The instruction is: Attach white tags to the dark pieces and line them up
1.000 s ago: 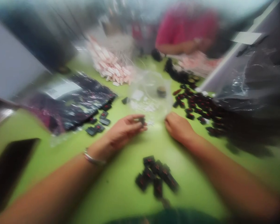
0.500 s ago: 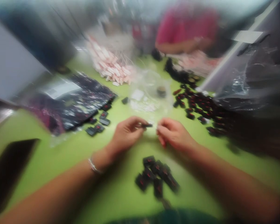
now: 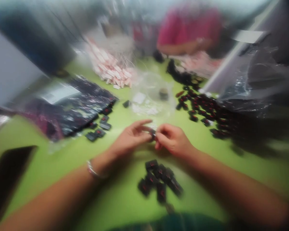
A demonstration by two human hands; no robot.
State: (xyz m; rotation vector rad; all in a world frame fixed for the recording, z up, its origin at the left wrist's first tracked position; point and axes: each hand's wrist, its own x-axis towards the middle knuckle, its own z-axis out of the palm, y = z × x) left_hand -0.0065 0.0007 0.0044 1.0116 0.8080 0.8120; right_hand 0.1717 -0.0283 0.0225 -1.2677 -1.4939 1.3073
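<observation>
A: Where's the piece relative to the grip?
B: Small black piece [image 3: 152,133] sits at the left hand's [image 3: 132,136] fingertips, pinched there, thumb on the near side. Index finger stretches out above, clear of it.
A: And the right hand [image 3: 172,138]?
B: Thumb and fingertips pressed together, up against the right end of the piece. Too blurred to say whether they pinch the piece itself or some tiny part on it.
A: So the piece is between both hands?
B: Yes, left fingertips one side, right fingertips the other, over the green tabletop [image 3: 120,186].
A: What's nearby?
B: Cluster of black units with red marks [image 3: 161,191] on the near side of the hands. Clear plastic bag [image 3: 170,110] just beyond them, small white parts [image 3: 148,109] at it.
A: Sides?
B: Big heap of dark parts [image 3: 204,110] beyond the right hand, to its right. A few loose black blocks [image 3: 98,132] left of the left hand, next to a dark packed bag [image 3: 84,109].
</observation>
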